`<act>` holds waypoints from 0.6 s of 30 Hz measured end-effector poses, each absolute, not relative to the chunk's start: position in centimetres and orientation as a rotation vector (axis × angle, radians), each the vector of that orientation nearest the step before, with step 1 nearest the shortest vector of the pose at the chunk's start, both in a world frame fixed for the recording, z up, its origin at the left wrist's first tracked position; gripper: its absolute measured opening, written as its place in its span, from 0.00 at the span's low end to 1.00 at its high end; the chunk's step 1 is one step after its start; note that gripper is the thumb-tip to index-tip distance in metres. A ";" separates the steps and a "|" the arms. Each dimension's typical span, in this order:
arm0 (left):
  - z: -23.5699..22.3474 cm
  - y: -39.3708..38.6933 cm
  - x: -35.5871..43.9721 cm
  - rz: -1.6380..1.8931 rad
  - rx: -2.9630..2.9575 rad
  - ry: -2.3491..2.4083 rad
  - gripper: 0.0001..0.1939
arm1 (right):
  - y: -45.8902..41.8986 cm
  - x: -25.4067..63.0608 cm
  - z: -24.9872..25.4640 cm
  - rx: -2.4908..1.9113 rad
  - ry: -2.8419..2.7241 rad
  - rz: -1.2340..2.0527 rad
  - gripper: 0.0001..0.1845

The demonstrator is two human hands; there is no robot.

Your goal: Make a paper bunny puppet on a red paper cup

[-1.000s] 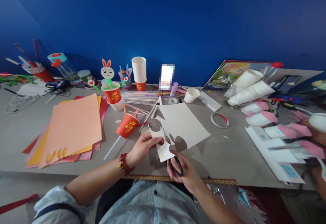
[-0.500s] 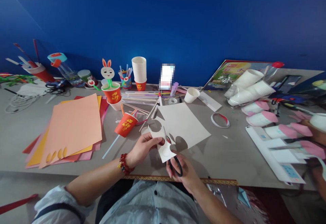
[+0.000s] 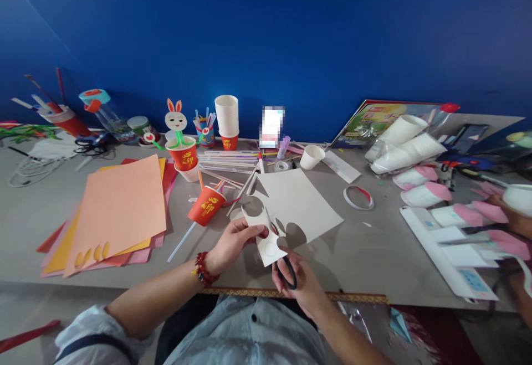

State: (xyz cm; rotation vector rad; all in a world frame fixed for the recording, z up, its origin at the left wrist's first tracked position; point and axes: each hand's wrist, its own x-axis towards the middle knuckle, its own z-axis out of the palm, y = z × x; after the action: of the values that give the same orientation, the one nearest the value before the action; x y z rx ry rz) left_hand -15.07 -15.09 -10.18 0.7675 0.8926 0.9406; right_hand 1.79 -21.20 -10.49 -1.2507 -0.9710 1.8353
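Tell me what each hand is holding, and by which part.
The left hand pinches the cut white paper by its left edge, about midway along, thumb on top. The right hand holds the scissors by the black handles.

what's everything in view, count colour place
cut paper: one, white, front centre
scissors: one, black-handled, front centre
large sheet: one, white, centre
sheet pile: one, peach on top, left
rabbit cup: one, red, back left
tilted cup: one, red, centre left
cup stack: one, mostly white, back
single cup: one, white, back centre
straws: many, pale, back
tape roll: one, white-red, right
power strip: one, white, right
wall: one, blue, behind
left hand: one, on cut paper
right hand: one, on scissors
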 end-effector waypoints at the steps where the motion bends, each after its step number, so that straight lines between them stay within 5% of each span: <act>1: -10.2 -15.1 -15.1 0.938 0.768 0.891 0.09 | -21.2 1.7 -10.4 -1.247 -0.968 1.836 0.34; 18: -10.0 -15.1 -15.2 0.923 0.737 0.858 0.10 | -21.2 1.8 -10.1 -1.155 -0.917 1.922 0.34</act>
State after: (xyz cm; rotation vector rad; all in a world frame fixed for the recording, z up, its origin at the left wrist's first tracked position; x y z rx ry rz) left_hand -15.20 -15.10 -9.97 0.7372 0.8582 0.9229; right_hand 1.84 -21.24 -10.08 -1.1548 -0.9167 1.9216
